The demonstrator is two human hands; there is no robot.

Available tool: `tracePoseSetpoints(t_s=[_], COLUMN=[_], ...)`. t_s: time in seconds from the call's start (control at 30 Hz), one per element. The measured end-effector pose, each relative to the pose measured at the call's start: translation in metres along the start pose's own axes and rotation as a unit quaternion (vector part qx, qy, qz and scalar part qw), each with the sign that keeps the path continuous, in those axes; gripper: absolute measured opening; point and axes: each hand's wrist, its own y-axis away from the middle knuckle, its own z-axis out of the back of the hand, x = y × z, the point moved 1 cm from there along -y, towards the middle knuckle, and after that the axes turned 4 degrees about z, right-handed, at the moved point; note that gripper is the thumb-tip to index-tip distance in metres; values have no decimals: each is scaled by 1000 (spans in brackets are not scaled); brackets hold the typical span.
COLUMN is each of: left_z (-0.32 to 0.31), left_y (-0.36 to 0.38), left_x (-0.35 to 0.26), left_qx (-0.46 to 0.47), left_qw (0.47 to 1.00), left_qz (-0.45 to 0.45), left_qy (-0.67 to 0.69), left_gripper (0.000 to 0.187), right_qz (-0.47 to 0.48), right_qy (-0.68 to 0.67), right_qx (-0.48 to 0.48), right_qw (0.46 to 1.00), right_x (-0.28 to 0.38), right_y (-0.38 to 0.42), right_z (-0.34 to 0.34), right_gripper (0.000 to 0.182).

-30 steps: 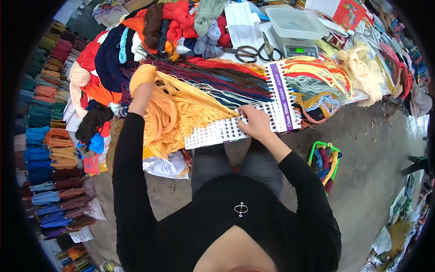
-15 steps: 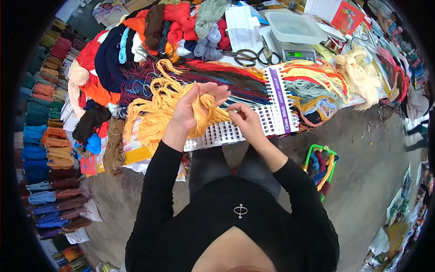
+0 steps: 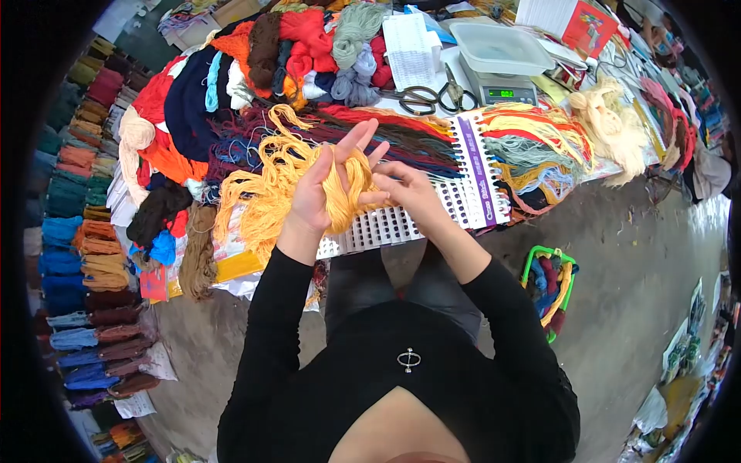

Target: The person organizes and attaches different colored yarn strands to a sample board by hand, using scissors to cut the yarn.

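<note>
A loose bundle of yellow-orange yarn (image 3: 266, 197) lies on the table and runs up over my left hand (image 3: 312, 201). That hand is palm up with the yarn looped over its thumb and palm, and its fingers point away from me, partly spread. Close against its fingers is my right hand (image 3: 417, 201), bent with thumb and forefinger together at the right side of the yarn. Any strand in that pinch is too fine to make out clearly. Below both hands sits a white thread card (image 3: 370, 231) with rows of holes and a purple printed strip (image 3: 478, 170).
Colored threads (image 3: 532, 135) hang through the card's right side. Behind are black-handled scissors (image 3: 419, 100), a digital scale (image 3: 505, 92) bearing a clear plastic tray (image 3: 502, 48), and heaped yarn skeins (image 3: 185, 100). A green basket (image 3: 570, 293) stands on the floor to the right.
My right hand has moved left, closer to my left hand's fingers. The left hand has turned slightly and its fingers are more spread, with the yarn still over it.
</note>
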Motion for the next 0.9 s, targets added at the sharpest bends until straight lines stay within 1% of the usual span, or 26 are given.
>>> tracePoseSetpoints(t_s=[0.03, 0.07, 0.13, 0.23, 0.27, 0.33, 0.37, 0.4, 0.43, 0.47, 0.5, 0.53, 0.57, 0.6, 0.63, 0.67, 0.7, 0.73, 0.77, 0.8, 0.83, 0.87, 0.9], left_z=[-2, -3, -3, -3, -1, 0, -1, -3, 9, 11, 13, 25, 46, 70, 92, 106, 113, 124, 148, 179, 115, 220, 199], left_y=[1, 0, 0, 2, 2, 1, 0, -1, 1, 3, 10, 18, 30, 43, 58, 77, 94, 118, 145, 181, 165, 247, 253], left_x=[3, 3, 3, -4, -5, -7, -7, -5, -7, -12, -14, -23, -40, -57, -79, -105, -135, -163, -195, -239, -229, -308, -319], left_qx=[2, 3, -33, -41, -31, -35, -38, -79, -54, -30, -176, -116, -55, -86, -116, -139, -184, -319, -214, -256, -530, -184, -179], left_qw=[1000, 1000, 999, 999, 999, 999, 999, 997, 997, 992, 962, 967, 968, 978, 984, 986, 979, 947, 975, 963, 779, 949, 931], left_qz=[-1, 0, -13, 0, 3, 1, -1, 0, 63, 125, 198, 211, 223, 174, 127, 87, 71, 5, -32, -87, -317, -252, -317], left_qy=[-18, -18, -33, -30, -18, -13, -9, -4, -5, -5, -60, -78, -98, -74, -50, -29, -41, -39, 37, 7, -110, -35, -28], left_gripper=[64, 64, 64, 64, 64, 63, 63, 61, 59, 58, 55, 54, 54, 51, 48, 39, 32, 25, 21, 21, 26, 33, 37], right_qz=[0, 0, -25, -16, -36, -56, -54, 15, 84, 161, 160, 124, 163, 151, 184, 191, 197, 226, 225, 253, 303, 316, 398], right_qy=[65, 65, -45, -101, -108, -11, 19, 99, 178, 194, 160, 137, 159, -44, -83, -174, -182, -210, -219, -248, -274, -148, -160], right_qx=[20, 19, -12, -7, 14, 51, 45, 14, -16, -64, -102, -164, -183, -228, -217, -215, -219, -189, -282, -225, -260, -277, -183], right_qw=[998, 998, 999, 995, 993, 997, 997, 995, 980, 966, 969, 969, 956, 961, 955, 942, 938, 932, 907, 908, 875, 895, 884], right_x=[-2, -3, -5, -10, -9, -13, -15, -13, -9, -2, 9, 34, 41, 59, 81, 89, 105, 116, 143, 163, 195, 232, 259], right_y=[-3, -3, -3, -4, -3, 1, 2, 2, 2, 1, 0, 4, -2, -4, -2, -7, -9, -12, -8, -5, -3, 6, 24], right_z=[-1, -2, -5, 4, 6, 11, 14, 20, 27, 35, 50, 61, 95, 112, 134, 182, 226, 286, 315, 389, 451, 500, 468], right_gripper=[22, 22, 18, 18, 19, 19, 18, 16, 15, 13, 13, 16, 25, 26, 29, 31, 32, 31, 30, 31, 31, 26, 27])
